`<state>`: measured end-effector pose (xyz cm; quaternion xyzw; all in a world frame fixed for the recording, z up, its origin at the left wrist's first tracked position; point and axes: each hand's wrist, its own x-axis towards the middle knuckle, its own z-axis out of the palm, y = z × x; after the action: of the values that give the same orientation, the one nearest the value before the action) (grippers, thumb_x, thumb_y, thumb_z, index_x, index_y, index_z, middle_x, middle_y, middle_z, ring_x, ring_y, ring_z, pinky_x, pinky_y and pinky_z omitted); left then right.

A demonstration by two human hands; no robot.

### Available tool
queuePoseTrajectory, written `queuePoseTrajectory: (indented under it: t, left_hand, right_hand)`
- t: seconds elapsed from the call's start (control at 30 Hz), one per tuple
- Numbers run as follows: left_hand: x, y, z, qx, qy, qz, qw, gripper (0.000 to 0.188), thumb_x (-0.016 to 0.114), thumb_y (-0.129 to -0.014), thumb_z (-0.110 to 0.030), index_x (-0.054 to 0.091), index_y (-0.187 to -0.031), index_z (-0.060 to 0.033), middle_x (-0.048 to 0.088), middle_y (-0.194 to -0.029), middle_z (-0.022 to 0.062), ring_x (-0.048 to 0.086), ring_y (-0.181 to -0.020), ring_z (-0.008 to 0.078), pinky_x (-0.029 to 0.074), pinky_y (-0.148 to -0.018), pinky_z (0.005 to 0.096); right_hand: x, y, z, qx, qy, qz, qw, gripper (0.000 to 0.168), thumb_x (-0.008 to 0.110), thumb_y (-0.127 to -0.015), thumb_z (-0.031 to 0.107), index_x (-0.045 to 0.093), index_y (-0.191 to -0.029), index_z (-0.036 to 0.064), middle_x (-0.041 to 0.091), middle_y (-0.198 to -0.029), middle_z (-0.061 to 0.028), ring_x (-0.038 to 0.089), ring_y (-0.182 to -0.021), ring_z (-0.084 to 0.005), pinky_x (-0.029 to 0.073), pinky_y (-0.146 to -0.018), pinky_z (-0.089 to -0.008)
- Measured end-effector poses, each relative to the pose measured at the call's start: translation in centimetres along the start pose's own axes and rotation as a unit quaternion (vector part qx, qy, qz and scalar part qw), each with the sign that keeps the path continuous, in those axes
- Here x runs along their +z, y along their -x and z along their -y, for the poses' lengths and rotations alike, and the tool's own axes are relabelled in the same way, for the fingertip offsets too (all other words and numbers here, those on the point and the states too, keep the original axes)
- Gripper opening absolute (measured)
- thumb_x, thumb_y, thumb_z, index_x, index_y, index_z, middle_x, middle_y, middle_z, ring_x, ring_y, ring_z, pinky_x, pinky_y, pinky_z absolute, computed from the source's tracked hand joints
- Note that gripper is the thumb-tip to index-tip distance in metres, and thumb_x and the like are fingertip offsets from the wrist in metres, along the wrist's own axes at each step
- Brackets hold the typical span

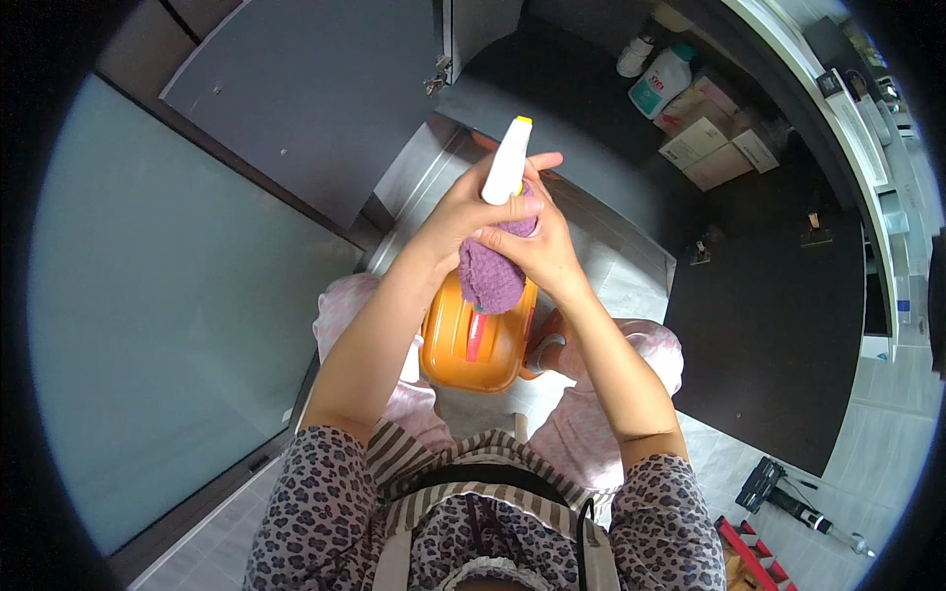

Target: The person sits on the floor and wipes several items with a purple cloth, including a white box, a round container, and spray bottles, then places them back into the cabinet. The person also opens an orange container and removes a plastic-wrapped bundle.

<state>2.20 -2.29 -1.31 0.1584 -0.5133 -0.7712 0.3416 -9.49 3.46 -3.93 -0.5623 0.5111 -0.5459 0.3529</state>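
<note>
Out in front of me, both hands are close together around a white spray bottle (507, 164) with a yellow tip and a purple terry cloth (491, 277). My left hand (477, 196) is at the bottle's left side, its thumb across the cloth. My right hand (543, 240) grips the cloth from the right, thumb pointing left. The cloth hangs below my hands and hides the lower part of the bottle. Under it, between my knees, stands an orange plastic box (451, 354) with a red handle strip.
An open dark cabinet (576, 133) holds a white and teal bottle (658, 83), a small white bottle (634, 57) and cartons (695, 142). Its doors (318, 96) stand open on both sides. A glass panel (170, 295) is at left. A black cordless appliance (794, 506) lies on the floor at lower right.
</note>
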Motion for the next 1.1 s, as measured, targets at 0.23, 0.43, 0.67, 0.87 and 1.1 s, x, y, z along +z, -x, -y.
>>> queuePoseTrajectory:
  t: [0.23,0.43,0.67,0.87,1.1]
  left_hand:
    - [-0.1,-0.2,-1.4,-0.082,-0.344,0.002,0.935,0.056,0.073,-0.075,-0.025,0.049,-0.122,-0.0051,0.047,-0.13,0.0141,0.049,-0.115,0.0217,0.039,-0.096,0.0332]
    - [-4.2,0.1,0.0,-0.043,-0.274,-0.129,0.952,0.041,0.058,-0.088,-0.032,0.054,-0.115,-0.0022,0.058,-0.114,0.0114,0.056,-0.105,0.0171,0.043,-0.09,0.0304]
    - [-3.2,1.7,3.7,-0.239,0.256,-0.043,0.936,0.065,0.055,-0.084,-0.052,0.043,-0.126,-0.0043,0.048,-0.127,0.019,0.054,-0.11,0.034,0.047,-0.088,0.0503]
    - [1.6,2.5,0.6,-0.173,0.227,0.156,0.946,0.077,0.07,-0.076,-0.038,0.033,-0.134,-0.0032,0.054,-0.118,0.0222,0.055,-0.105,0.043,0.053,-0.075,0.0514]
    - [2.3,1.9,0.5,-0.177,0.182,0.067,0.965,0.067,0.069,-0.068,-0.005,0.04,-0.129,-0.0011,0.06,-0.107,0.0212,0.064,-0.09,0.0329,0.058,-0.065,0.0406]
  right_hand:
    - [-1.0,-0.7,-1.7,0.136,-0.077,-0.054,0.986,0.028,0.066,-0.071,0.011,0.058,-0.096,0.002,0.063,-0.084,-0.0057,0.058,-0.076,-0.0127,0.048,-0.069,-0.0289]
    - [-7.9,-2.7,0.5,0.08,-0.319,-0.147,0.933,0.044,0.061,-0.063,0.007,0.054,-0.107,-0.001,0.058,-0.093,-0.0108,0.056,-0.088,-0.0203,0.045,-0.085,-0.0345]
    - [-10.5,-3.7,1.8,-0.112,-0.572,-0.093,0.807,0.035,0.062,-0.067,0.031,0.053,-0.093,0.011,0.052,-0.078,-0.0016,0.049,-0.071,-0.0203,0.038,-0.083,-0.0387]
    - [-11.1,-4.0,2.0,-0.147,-0.612,-0.038,0.776,0.036,0.064,-0.065,0.027,0.052,-0.095,0.011,0.052,-0.079,-0.0017,0.049,-0.071,-0.0198,0.038,-0.082,-0.0385]
    - [-12.8,-3.9,3.1,-0.09,-0.55,-0.059,0.829,0.032,0.063,-0.068,0.016,0.053,-0.098,0.009,0.056,-0.087,-0.0068,0.056,-0.083,-0.0247,0.042,-0.09,-0.0457]
